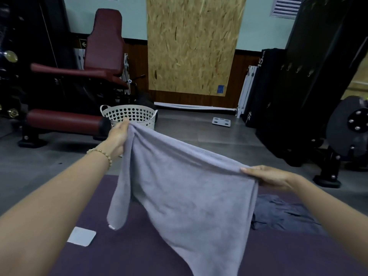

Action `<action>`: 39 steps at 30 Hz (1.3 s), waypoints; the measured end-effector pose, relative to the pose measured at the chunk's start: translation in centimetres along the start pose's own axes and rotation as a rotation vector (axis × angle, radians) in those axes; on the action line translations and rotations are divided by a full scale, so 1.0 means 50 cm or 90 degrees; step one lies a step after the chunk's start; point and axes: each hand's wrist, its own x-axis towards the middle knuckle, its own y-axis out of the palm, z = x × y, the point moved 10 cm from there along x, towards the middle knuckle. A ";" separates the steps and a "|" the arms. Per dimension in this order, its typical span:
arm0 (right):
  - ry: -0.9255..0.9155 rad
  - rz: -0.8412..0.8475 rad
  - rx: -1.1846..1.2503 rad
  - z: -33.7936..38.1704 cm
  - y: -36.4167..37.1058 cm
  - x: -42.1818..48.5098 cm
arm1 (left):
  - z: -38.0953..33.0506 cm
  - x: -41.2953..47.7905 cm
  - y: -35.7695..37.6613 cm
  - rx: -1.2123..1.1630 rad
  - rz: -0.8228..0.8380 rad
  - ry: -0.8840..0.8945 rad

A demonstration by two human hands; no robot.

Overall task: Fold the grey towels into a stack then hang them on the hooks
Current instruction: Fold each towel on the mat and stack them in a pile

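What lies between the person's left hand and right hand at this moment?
In the head view, the grey towel stretches between the left hand and the right hand. Both pinch its upper edge, and it hangs over the purple mat.

The left forearm (59,182) and the right forearm (328,208) are bare along all of their visible length, from the lower corners of the view up to the wrists. The left hand (119,134) has a bracelet (100,153) at its wrist, a single strand of small round beads in a pale golden-beige, set close together and lying slantwise across the wrist, a little loose on it. The right hand (267,176) and its wrist are bare as well, and one fingernail shows, blurred, at the tip of its foremost finger.
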 end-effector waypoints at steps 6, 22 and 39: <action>-0.121 -0.159 0.034 0.068 -0.092 0.038 | 0.049 0.061 -0.011 0.014 0.002 -0.090; -0.140 -0.264 0.010 -0.048 -0.030 0.197 | 0.227 0.100 0.019 0.181 0.045 0.062; 0.275 -0.090 0.071 -0.668 0.195 0.389 | 0.890 0.062 0.109 0.517 0.254 -0.190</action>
